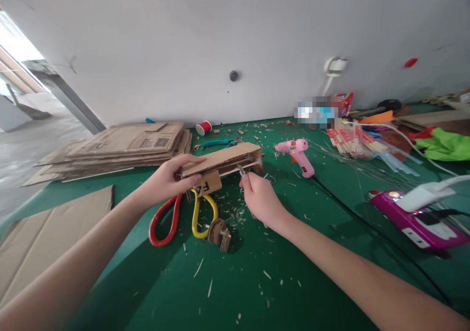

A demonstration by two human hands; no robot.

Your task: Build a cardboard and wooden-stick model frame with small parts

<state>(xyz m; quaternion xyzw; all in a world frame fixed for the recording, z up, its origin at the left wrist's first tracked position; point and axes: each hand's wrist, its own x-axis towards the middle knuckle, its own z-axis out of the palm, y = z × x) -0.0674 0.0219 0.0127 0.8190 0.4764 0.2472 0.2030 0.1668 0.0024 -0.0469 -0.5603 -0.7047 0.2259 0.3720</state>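
Note:
My left hand (pixel 181 174) is closed on the left end of a long, hollow cardboard piece (pixel 231 155), thumb below and fingers on top. A cardboard flap (pixel 210 184) with dark lettering hangs at its lower side. Pinched in my right hand (pixel 259 194) is a small pointed blade (pixel 240 168), its tip at the open front side of the cardboard piece; its handle is hidden in my fist. Below lie the red handle loop (pixel 165 223) and yellow handle loop (pixel 204 216) of what looks like scissors, with small cardboard discs (pixel 219 233) beside them.
Stacked flat cardboard (pixel 128 145) lies at the back left, a loose sheet (pixel 55 238) nearer. Blue-handled pliers (pixel 218 143) and a red thread spool (pixel 203 128) are behind. A pink glue gun (pixel 297 152), its black cable and a purple power strip (pixel 418 223) stand right. Scraps litter the green table.

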